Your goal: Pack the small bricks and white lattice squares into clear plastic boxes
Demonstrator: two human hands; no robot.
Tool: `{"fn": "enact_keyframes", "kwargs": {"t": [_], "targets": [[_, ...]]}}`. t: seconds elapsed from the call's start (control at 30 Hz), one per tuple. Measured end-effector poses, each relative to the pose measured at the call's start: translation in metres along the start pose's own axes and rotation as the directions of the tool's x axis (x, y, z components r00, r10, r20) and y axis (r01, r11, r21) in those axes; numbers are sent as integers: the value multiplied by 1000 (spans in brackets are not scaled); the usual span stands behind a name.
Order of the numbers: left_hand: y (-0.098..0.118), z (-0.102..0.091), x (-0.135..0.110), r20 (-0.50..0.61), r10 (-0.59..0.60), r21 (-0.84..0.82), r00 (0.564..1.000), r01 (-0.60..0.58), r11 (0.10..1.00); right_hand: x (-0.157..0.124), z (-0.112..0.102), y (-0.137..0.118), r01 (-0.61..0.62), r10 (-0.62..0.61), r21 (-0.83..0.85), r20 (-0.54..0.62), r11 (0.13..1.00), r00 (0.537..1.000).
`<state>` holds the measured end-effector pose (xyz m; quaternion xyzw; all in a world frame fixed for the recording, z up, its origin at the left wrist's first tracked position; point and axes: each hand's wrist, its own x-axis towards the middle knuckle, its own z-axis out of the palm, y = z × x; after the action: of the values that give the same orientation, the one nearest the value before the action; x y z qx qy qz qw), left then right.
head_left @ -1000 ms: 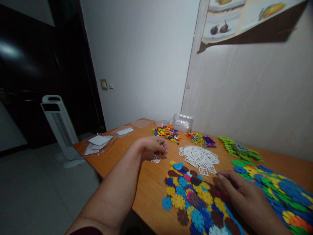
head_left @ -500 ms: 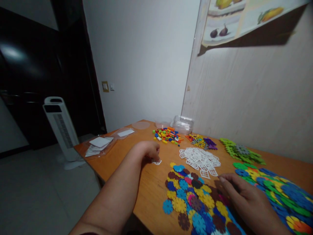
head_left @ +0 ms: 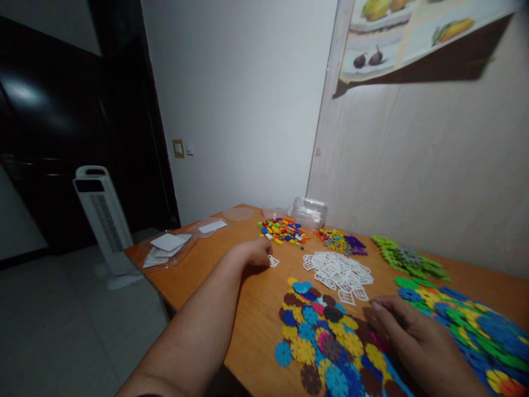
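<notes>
My left hand (head_left: 259,253) reaches over the middle of the table with its fingers closed on a small white lattice piece (head_left: 273,261). Part of that piece is covered by the fingers. To its right lies a flat pile of white lattice pieces (head_left: 339,271). My right hand (head_left: 417,333) rests at the right, loosely bent, with nothing visible in it. Its thumb and forefinger tips lie close to the pile's near edge. Beneath and beside it spread flower-shaped notched discs (head_left: 308,350) in yellow, blue, brown and pink.
Small coloured bricks (head_left: 281,230), purple and yellow linking pieces (head_left: 341,241), green interlocking pieces (head_left: 409,257) and larger coloured discs (head_left: 475,325) lie in groups on the table (head_left: 243,292). Clear plastic containers (head_left: 309,213) stand at the back. Plastic bags (head_left: 167,246) lie left.
My left hand has moved slightly forward and right with the white lattice piece, which now shows beyond the fingertips. My right hand stays almost where it was.
</notes>
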<state>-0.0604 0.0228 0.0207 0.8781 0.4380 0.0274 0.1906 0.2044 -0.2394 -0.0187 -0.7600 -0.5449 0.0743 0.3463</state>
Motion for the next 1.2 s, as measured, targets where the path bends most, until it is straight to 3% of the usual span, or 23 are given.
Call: {"fn": "enact_keyframes", "kwargs": {"t": [0.17, 0.37, 0.5, 0.57, 0.67, 0.73, 0.8, 0.87, 0.93, 1.0, 1.1, 1.2], "targets": [[0, -1, -3, -18, -60, -69, 998, 59, 996, 0, -2, -5, -12, 12, -2, -12, 1000, 1000], [-7, 4, -2, 10, -95, -344, 995, 93, 934, 0, -1, -5, 21, -20, 8, -25, 1000, 999], [1, 5, -1, 17, -94, -508, 995, 90, 857, 0, 2, 0, 25, -25, 15, -18, 1000, 1000], [14, 5, 0, 16, -1, -656, 1000, 11, 755, 0, 2, 2, 24, -24, 20, -10, 1000, 1000], [34, 6, 3, -81, 181, -888, 980, -154, 434, 0, 2, 0, 20, -20, 19, 4, 1000, 1000], [39, 10, 6, -127, 210, -913, 969, -197, 358, 0, 1, -1, 25, -25, 21, 0, 999, 1000], [35, 14, 11, -152, 138, -871, 979, -198, 450, 0, 1, -3, 28, -28, 25, -15, 999, 1000], [24, 17, 16, -175, 14, -773, 985, -146, 617, 0, 2, -3, 27, -26, 27, -22, 999, 999], [12, 16, 18, -184, -65, -602, 981, -60, 797, 0, 2, -2, 27, -26, 27, -23, 999, 999], [2, 13, 17, -141, -47, -386, 989, -11, 923, 0, 2, -1, 24, -24, 20, -25, 999, 999], [-4, 9, 13, -79, -45, -199, 996, 28, 980, 0, 1, -2, -2, 3, 10, -31, 1000, 1000], [-2, 8, 11, -47, -71, -133, 996, 64, 989, -1, 0, -3, -17, 18, 8, -34, 1000, 999]]}}
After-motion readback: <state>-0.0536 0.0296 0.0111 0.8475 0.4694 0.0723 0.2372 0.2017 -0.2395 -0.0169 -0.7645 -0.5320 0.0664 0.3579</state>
